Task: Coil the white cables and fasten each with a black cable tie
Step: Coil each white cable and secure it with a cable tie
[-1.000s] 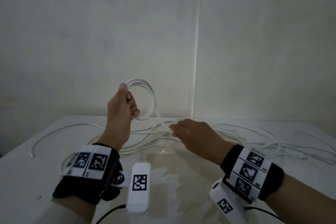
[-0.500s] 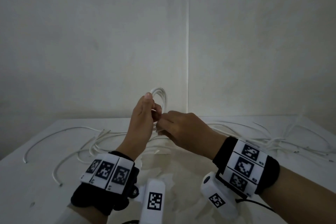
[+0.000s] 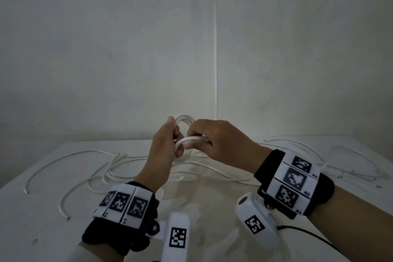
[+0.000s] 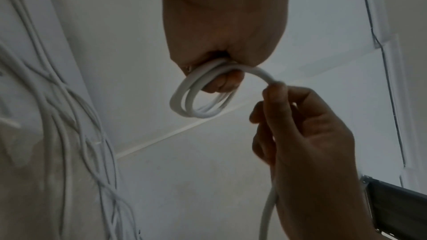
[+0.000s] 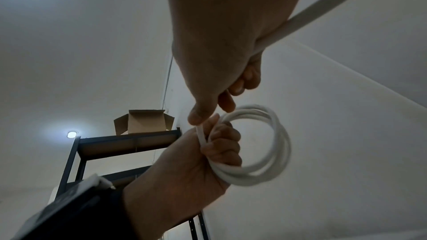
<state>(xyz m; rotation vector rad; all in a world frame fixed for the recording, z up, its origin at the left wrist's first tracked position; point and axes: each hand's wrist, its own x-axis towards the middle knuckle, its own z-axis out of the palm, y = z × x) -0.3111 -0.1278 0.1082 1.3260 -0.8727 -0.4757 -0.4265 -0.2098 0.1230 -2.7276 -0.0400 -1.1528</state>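
White coil (image 5: 256, 145) sits clamped in my left hand (image 3: 163, 149); my right hand (image 3: 221, 142) pinches the loose cable (image 4: 254, 72) beside it, mid-winding. Next loop must land under my left fingers (image 5: 221, 145).

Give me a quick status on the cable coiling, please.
Left hand grips the white coil, several loops formed. Right hand pinches the trailing cable, feeding the next loop. No black tie in view; loose cables on the table.
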